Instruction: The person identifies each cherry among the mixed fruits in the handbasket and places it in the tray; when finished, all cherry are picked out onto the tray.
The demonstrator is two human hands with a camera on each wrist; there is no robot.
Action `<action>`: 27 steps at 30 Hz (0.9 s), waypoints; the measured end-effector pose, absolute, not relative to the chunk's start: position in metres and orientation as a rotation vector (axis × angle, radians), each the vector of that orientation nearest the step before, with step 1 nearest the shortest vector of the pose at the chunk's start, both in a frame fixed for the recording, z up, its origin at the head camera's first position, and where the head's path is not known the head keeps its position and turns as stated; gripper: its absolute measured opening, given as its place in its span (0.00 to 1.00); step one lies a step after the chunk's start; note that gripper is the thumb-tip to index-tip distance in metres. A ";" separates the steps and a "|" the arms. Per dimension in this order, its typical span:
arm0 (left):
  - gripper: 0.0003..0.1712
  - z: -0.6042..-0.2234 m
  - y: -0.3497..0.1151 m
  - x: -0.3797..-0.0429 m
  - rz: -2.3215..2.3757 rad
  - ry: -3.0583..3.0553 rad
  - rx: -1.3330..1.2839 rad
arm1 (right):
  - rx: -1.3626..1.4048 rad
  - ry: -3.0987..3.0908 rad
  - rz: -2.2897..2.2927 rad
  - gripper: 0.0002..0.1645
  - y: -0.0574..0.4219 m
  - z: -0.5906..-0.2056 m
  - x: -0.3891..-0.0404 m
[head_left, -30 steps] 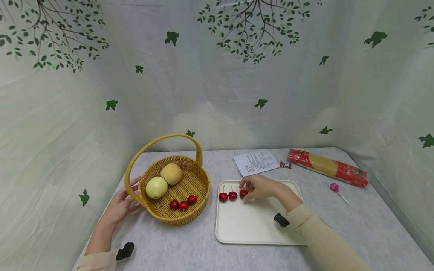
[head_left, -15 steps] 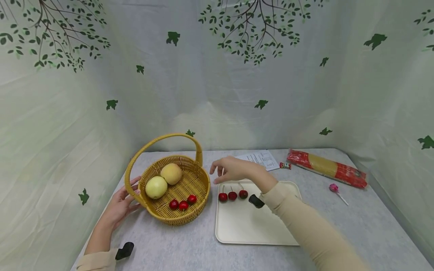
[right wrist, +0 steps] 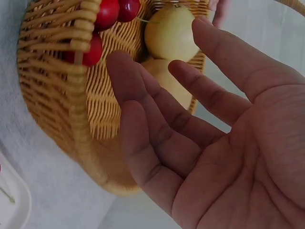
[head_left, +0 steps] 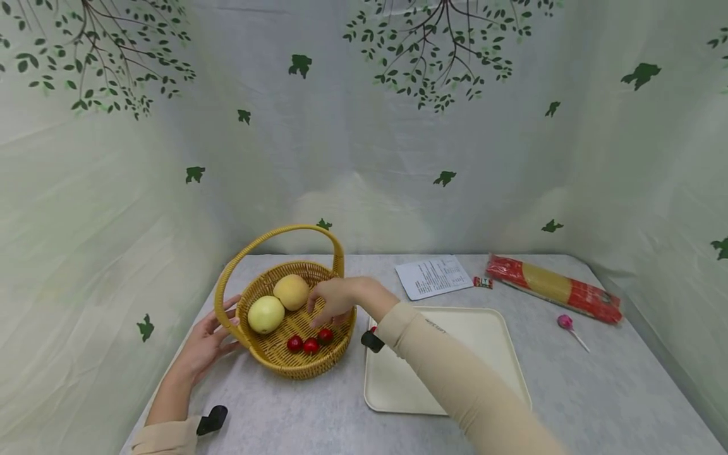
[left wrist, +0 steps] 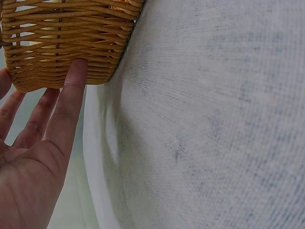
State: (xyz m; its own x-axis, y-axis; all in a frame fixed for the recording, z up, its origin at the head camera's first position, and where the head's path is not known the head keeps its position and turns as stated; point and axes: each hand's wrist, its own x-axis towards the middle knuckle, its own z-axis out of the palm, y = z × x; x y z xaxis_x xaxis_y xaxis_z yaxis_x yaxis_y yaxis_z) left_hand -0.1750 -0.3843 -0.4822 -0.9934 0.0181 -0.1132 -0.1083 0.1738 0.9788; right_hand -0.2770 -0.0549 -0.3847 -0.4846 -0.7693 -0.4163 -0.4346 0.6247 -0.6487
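The yellow wicker basket (head_left: 284,370) stands left of the middle of the table. It holds a pale green round fruit (head_left: 266,315), a yellow peach-like fruit (head_left: 291,292) and three red cherries (head_left: 311,345). Against the basket's left side rests my left hand (head_left: 203,341), its fingers extended along the woven wall (left wrist: 71,43). My right hand (head_left: 335,298) reaches over the right rim into the basket, just above the cherries. In the right wrist view its fingers (right wrist: 136,124) bend loosely with nothing between them.
A cream tray (head_left: 443,392) lies to the right, under my right forearm, which hides most of the cherries on it. Behind are a printed card (head_left: 435,277), a small red wrapped candy (head_left: 483,282) and a red-and-yellow packet (head_left: 554,287). A pink lollipop (head_left: 565,321) lies at right.
My right hand has let go of the third cherry on the tray, lifted, and swung left over the basket. My left hand has stayed at the basket's side.
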 end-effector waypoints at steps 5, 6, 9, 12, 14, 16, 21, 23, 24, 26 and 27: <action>0.40 -0.484 -0.385 -0.176 1.950 2.333 -0.090 | -0.817 2.090 -0.599 0.20 -0.067 -0.388 -0.276; 0.40 -0.484 -0.386 -0.177 1.949 2.334 -0.085 | -0.794 2.087 -0.584 0.17 -0.069 -0.389 -0.276; 0.40 -0.484 -0.385 -0.176 1.952 2.333 -0.079 | -0.730 2.065 -0.528 0.10 -0.073 -0.390 -0.277; 0.40 -0.483 -0.384 -0.176 1.960 2.328 -0.082 | -0.646 2.043 -0.481 0.12 -0.076 -0.391 -0.277; 0.40 -0.483 -0.384 -0.177 1.953 2.334 -0.085 | -0.589 2.040 -0.440 0.15 -0.078 -0.390 -0.277; 0.40 -0.482 -0.383 -0.177 1.940 2.344 -0.088 | -0.544 2.038 -0.419 0.16 -0.079 -0.388 -0.276; 0.40 -0.481 -0.382 -0.177 1.924 2.356 -0.098 | -0.491 2.017 -0.415 0.12 -0.084 -0.385 -0.275; 0.40 -0.480 -0.382 -0.176 1.924 2.353 -0.105 | -0.478 2.005 -0.411 0.15 -0.087 -0.385 -0.275; 0.40 -0.480 -0.382 -0.176 1.922 2.352 -0.107 | -0.473 2.000 -0.407 0.16 -0.088 -0.385 -0.275; 0.40 -0.481 -0.382 -0.176 1.915 2.355 -0.112 | -0.464 2.001 -0.391 0.20 -0.091 -0.384 -0.276; 0.40 -0.481 -0.383 -0.175 1.911 2.356 -0.112 | -0.462 2.005 -0.386 0.21 -0.092 -0.384 -0.275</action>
State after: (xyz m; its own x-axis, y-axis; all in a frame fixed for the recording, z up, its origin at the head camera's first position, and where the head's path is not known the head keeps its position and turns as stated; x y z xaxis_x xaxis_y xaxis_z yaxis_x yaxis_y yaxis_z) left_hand -0.1754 -0.3826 -0.4807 -0.9916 0.0099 -0.1286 -0.1238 0.2070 0.9705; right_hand -0.2755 -0.0915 -0.3841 -0.4263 -0.4765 -0.7689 -0.1568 0.8761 -0.4560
